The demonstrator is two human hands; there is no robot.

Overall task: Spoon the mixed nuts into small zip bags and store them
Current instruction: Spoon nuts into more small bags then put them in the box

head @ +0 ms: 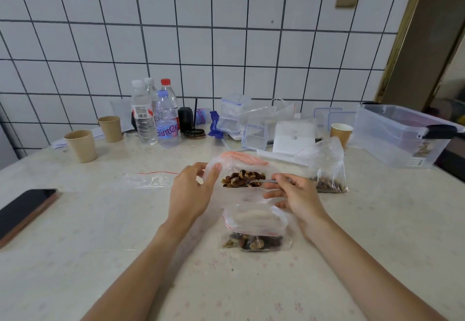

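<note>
A large clear bag of mixed nuts (242, 178) lies at the table's middle. My left hand (192, 189) holds its left edge, thumb and fingers pinching the plastic. My right hand (293, 196) grips a metal spoon (264, 181) whose bowl is in the nuts. In front of that bag stands a small zip bag (256, 230) with a red seal line and nuts at its bottom. A second small zip bag with nuts (327, 169) stands to the right. An empty zip bag (148, 179) lies flat to the left.
A black phone (25, 210) lies at the left edge. Paper cups (81, 145), water bottles (156, 114), clear lidded boxes (254, 129) and a white box (293, 139) line the wall. A large clear storage bin (402, 134) stands at the right.
</note>
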